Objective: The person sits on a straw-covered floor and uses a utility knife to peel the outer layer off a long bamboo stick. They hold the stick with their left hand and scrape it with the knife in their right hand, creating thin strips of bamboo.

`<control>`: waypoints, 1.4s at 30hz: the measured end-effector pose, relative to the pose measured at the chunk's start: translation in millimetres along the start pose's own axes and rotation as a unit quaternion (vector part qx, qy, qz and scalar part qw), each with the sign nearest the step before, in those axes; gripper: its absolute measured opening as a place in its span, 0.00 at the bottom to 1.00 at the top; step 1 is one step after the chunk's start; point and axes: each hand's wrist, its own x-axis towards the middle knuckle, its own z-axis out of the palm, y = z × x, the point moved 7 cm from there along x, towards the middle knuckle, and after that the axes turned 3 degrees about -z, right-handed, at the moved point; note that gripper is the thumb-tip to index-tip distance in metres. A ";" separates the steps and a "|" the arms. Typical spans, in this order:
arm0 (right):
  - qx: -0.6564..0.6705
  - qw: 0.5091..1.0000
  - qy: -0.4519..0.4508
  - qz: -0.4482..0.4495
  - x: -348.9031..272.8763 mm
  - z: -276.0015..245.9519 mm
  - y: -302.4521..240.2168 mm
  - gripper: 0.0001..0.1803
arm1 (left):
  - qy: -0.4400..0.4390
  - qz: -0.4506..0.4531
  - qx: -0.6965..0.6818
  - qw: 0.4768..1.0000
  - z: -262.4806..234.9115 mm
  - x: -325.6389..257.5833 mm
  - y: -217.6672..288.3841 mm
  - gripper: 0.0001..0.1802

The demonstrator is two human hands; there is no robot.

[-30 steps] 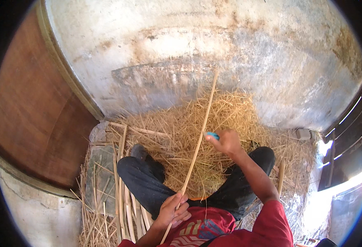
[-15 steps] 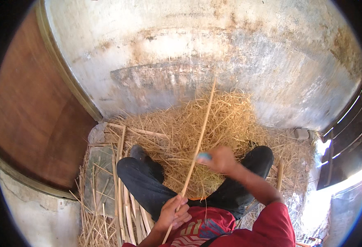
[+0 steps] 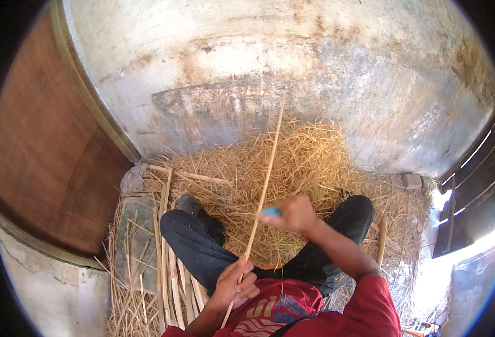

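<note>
Tan and thin, the strip (image 3: 274, 150) slants through the head view from the person's lap up over the straw (image 3: 315, 154), its tip seen against the stained wall (image 3: 247, 62); whether it touches there I cannot tell. The left hand (image 3: 236, 283) is curled around its lower part, fingers wrapped, the tail end running down over the red shirt (image 3: 365, 309). Further up, the right hand (image 3: 293, 215) is closed around a blue tool (image 3: 271, 212) at the strip's right side; blur hides what kind it is, though it seems to touch the strip. Dark trousers (image 3: 194, 238) cover the folded legs on either side. More sticks (image 3: 166, 236) lie left of them, beside a grey slab (image 3: 130, 224), near a brown panel (image 3: 50, 146).
</note>
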 end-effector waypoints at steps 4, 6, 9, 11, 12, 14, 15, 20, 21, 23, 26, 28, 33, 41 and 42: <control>-0.013 0.973 0.002 0.231 17.2 -30.4 110.3 0.38 | 0.003 -0.068 0.051 0.996 1.9 -14.5 -21.0 0.19; -0.042 0.982 0.020 0.186 14.6 -27.1 115.2 0.38 | -0.016 -0.061 0.072 0.995 -3.7 -20.7 -24.4 0.19; -0.067 0.980 -0.003 0.189 8.4 -23.8 122.8 0.39 | -0.012 -0.072 0.077 0.994 -5.2 -24.9 -28.9 0.20; -0.063 0.972 -0.003 0.227 12.5 -25.7 138.7 0.40 | -0.027 -0.074 0.047 0.996 -3.5 -29.4 -30.8 0.19; -0.057 0.965 0.005 0.255 10.9 -29.6 156.3 0.41 | -0.050 -0.059 0.075 0.994 -3.9 -30.8 -31.2 0.19; -0.050 0.965 0.003 0.259 9.5 -36.4 174.7 0.43 | -0.033 -0.076 0.096 0.992 -4.2 -38.1 -32.5 0.20; -0.050 0.957 -0.001 0.286 10.2 -37.9 183.8 0.43 | -0.024 -0.083 0.107 0.991 -3.2 -42.1 -32.0 0.20; -0.081 0.908 0.055 0.408 -7.4 -69.3 256.4 0.45 | -0.038 -0.117 0.172 0.977 -3.1 -58.3 -37.4 0.21; -0.059 0.892 0.084 0.441 -16.0 -75.2 274.9 0.46 | -0.029 -0.133 0.198 0.971 2.9 -61.7 -34.8 0.21; -0.016 0.852 0.140 0.504 -37.0 -85.5 303.7 0.46 | -0.006 -0.124 0.223 0.967 0.1 -62.6 -32.0 0.21; 0.009 0.869 0.150 0.472 -41.3 -77.9 293.5 0.45 | 0.018 -0.047 0.199 0.979 -21.7 -48.3 -27.7 0.21; 0.034 0.897 0.071 0.436 -32.4 -57.2 249.7 0.46 | 0.010 -0.001 0.158 0.987 -21.1 -33.6 -14.8 0.19; 0.104 0.982 -0.104 0.122 -35.1 4.0 12.1 0.39 | 0.049 0.047 0.192 0.979 -6.8 -4.8 11.8 0.19; 0.053 0.998 0.026 0.014 -8.3 -18.1 -11.8 0.31 | 0.040 0.059 0.167 0.983 1.1 -0.7 12.6 0.20; 0.062 0.997 0.029 0.019 -8.9 -15.6 -13.7 0.31 | 0.040 0.062 0.168 0.983 1.4 -1.8 13.4 0.20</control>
